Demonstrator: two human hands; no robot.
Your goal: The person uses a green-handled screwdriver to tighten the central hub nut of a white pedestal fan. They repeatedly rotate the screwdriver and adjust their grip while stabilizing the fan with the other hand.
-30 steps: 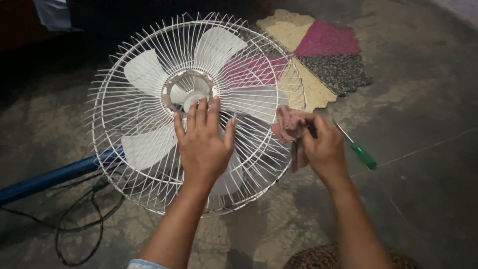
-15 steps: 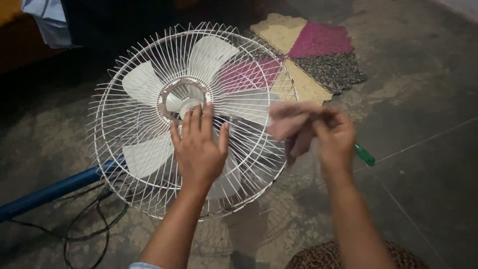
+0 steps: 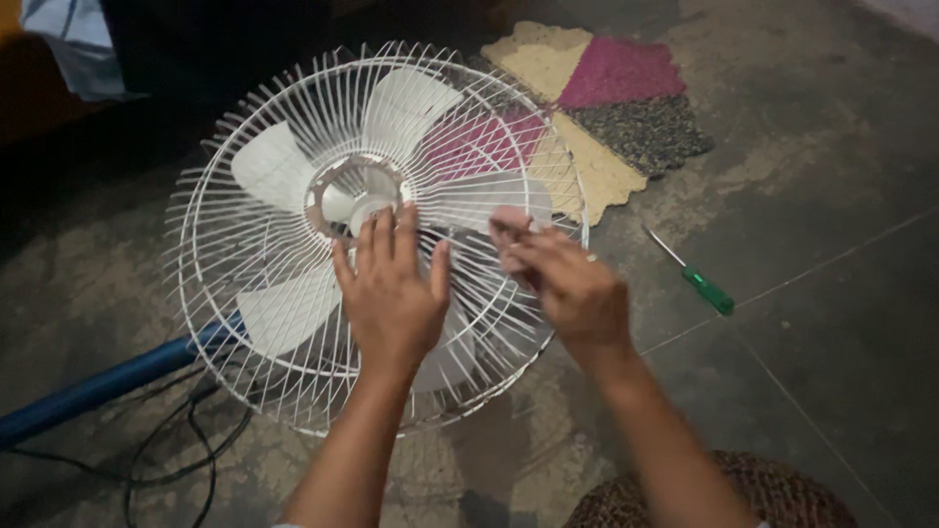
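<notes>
I see L hand (image 3: pixel 389 293) flat on fan guard (image 3: pixel 245 196), fingers spread; R hand (image 3: pixel 572 284) fingers pinch pink cloth (image 3: pixel 509 223); screwdriver (image 3: pixel 696 279) on floor (image 3: pixel 831 196).

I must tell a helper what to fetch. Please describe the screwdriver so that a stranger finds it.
Start at the big white fan cage on the floor. Right of it, just below the patchwork mat, lies the screwdriver: a thin metal shaft with a green handle, alone on bare concrete.

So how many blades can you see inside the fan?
4 white blades show behind the wire guard: upper left, top, right, lower left. The left hand may hide another.
</notes>
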